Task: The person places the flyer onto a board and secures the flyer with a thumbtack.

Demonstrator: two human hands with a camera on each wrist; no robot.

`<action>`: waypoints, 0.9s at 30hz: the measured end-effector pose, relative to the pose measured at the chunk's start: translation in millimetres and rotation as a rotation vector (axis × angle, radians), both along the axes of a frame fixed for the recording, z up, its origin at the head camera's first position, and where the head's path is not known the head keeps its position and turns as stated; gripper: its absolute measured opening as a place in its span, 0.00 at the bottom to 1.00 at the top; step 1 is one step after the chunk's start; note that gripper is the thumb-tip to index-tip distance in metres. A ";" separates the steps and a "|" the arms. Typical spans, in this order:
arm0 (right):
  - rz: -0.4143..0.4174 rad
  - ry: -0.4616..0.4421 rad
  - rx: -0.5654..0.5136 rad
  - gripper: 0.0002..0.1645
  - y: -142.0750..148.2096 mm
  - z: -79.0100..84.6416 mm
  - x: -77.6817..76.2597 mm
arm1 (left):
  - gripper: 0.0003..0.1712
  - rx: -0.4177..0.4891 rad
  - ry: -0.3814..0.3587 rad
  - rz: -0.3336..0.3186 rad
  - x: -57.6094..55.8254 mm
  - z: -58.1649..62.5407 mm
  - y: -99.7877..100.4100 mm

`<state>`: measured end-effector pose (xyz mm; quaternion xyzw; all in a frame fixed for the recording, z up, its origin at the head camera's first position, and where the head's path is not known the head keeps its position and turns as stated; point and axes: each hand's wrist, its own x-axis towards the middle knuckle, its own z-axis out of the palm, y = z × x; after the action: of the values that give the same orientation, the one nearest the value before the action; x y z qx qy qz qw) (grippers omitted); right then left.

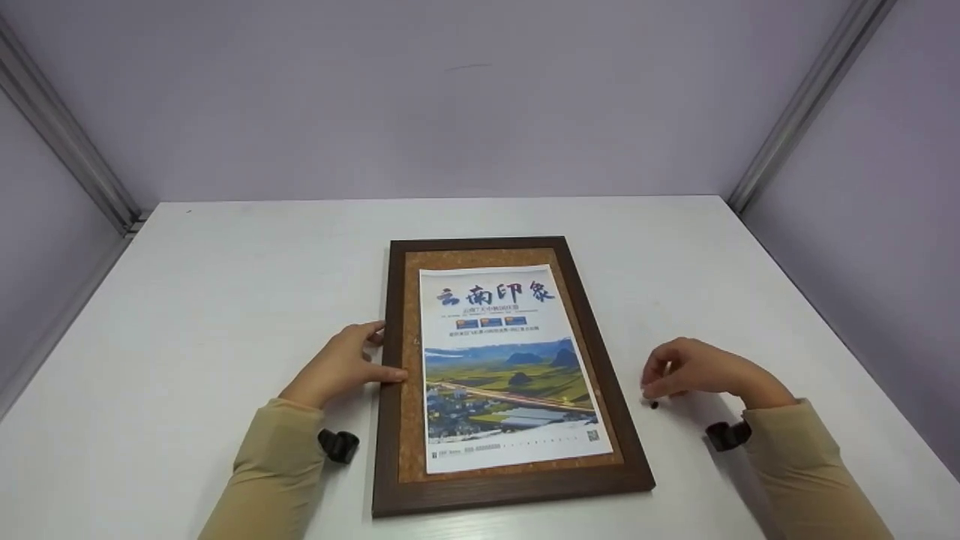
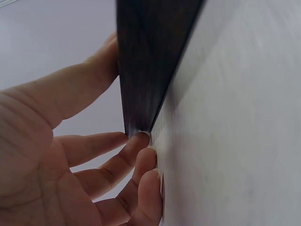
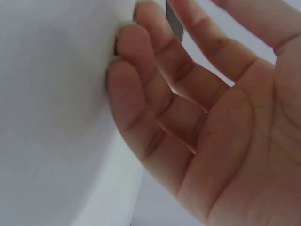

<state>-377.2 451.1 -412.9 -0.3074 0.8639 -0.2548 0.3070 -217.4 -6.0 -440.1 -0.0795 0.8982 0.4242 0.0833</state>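
A corkboard (image 1: 412,259) in a dark brown wooden frame lies flat on the white table. On its cork lies a paper poster (image 1: 495,375) with a green landscape and Chinese lettering. My left hand (image 1: 345,367) is at the board's left side, thumb over the border and fingertips against the outer edge (image 2: 146,61). To the right of the board, my right hand (image 1: 694,366) has thumb and index finger together at a small dark object (image 1: 654,405), too small to identify. In the right wrist view, the other fingers (image 3: 129,89) bend loosely against the tabletop; the pinching fingertips are cut off.
The white table (image 1: 247,262) extends around the board on all sides. Pale walls (image 1: 450,112) with metal corner posts (image 1: 802,112) close off the back and sides. Each wrist wears a small black camera (image 1: 726,436).
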 end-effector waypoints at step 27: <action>-0.009 0.054 -0.046 0.09 -9.5 4.6 0.8 | 0.56 0.007 -0.016 0.012 -0.9 0.6 2.2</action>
<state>-376.4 441.6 -408.3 -0.3170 0.8672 -0.2676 0.2753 -218.3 -3.9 -439.5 -0.0880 0.8956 0.4270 0.0882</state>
